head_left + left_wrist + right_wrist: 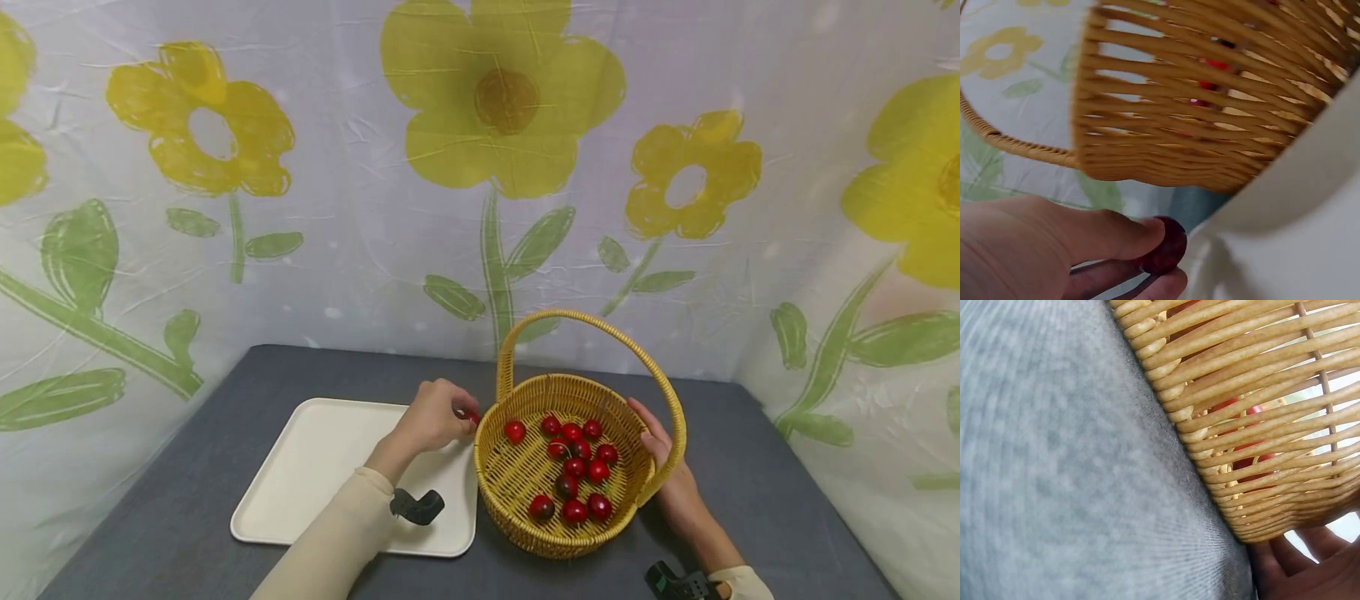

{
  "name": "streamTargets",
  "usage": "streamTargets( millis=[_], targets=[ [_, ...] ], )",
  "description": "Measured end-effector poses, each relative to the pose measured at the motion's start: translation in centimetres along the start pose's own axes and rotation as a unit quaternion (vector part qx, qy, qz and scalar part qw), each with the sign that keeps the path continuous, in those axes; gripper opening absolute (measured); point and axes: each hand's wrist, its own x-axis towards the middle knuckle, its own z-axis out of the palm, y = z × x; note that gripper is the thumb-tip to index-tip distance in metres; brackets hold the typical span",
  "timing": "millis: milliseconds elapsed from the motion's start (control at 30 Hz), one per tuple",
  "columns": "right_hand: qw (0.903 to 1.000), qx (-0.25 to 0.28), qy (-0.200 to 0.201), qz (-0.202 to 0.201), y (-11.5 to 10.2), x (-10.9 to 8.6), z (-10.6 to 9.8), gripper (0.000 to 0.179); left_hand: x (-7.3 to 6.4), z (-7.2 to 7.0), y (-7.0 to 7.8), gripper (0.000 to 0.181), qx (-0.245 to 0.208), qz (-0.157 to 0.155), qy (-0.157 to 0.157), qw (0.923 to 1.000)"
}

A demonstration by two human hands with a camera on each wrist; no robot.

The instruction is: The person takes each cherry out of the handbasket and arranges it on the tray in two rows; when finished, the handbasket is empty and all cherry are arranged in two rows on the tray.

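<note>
A dark red cherry [1169, 247] is pinched between thumb and fingers of my left hand [437, 419], over the far right corner of a cream-coloured tray [322, 467]. Right beside that hand stands a yellow wicker basket [517, 525] with a tall arched handle. Several red cherries [574, 467] lie on the basket's floor. At the basket's right side, my right hand [671, 471] holds the rim below the handle's lower end. In the right wrist view its fingers are partly hidden by the woven wall.
Both the tray and the basket rest on a dark grey tabletop [757, 500]. Behind the table hangs a pale curtain [337, 250] printed with yellow flowers. A black wrist device [417, 506] on the left sleeve hangs above the tray.
</note>
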Motion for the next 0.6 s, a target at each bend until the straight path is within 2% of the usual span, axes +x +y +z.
streamTargets(
  millis=[300,600],
  targets=[
    [1.0000,0.001,-0.002,-0.003,0.13,0.02,-0.07,0.054,-0.03,1.05,-0.11,0.020,0.045,0.004,-0.007,0.9990],
    [1.0000,0.001,0.000,-0.001,0.07,-0.03,0.00,0.056,-0.08,1.05,-0.12,0.018,0.037,0.004,-0.005,0.9993]
  ],
)
